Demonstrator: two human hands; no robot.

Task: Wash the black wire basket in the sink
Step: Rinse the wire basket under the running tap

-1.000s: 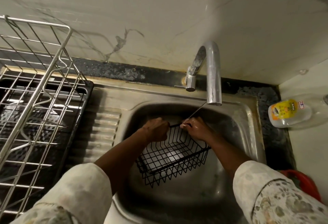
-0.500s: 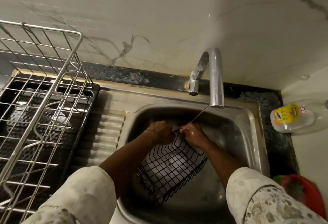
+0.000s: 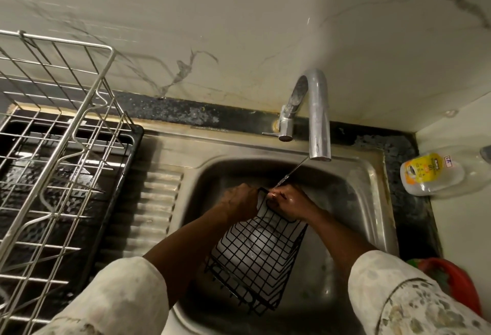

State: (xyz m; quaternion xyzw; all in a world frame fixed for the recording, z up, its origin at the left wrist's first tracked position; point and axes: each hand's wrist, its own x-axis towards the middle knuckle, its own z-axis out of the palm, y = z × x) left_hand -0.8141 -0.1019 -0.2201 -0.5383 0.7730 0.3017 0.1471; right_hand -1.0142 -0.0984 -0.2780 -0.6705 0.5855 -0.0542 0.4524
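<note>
Steel sink (image 3: 372, 201) under the tap (image 3: 318, 116): I see the basket (image 3: 255, 255) tilted inside it, with my left hand (image 3: 239, 201) and right hand (image 3: 289, 203) each curled round its upper rim.

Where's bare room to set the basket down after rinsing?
Bare: the ribbed drainboard between dish rack and sink bowl, and the bowl floor right of the black wire basket. Crowded: under the faucet, where left hand and right hand grip the basket; the right counter holds a yellow-labelled bottle.
</note>
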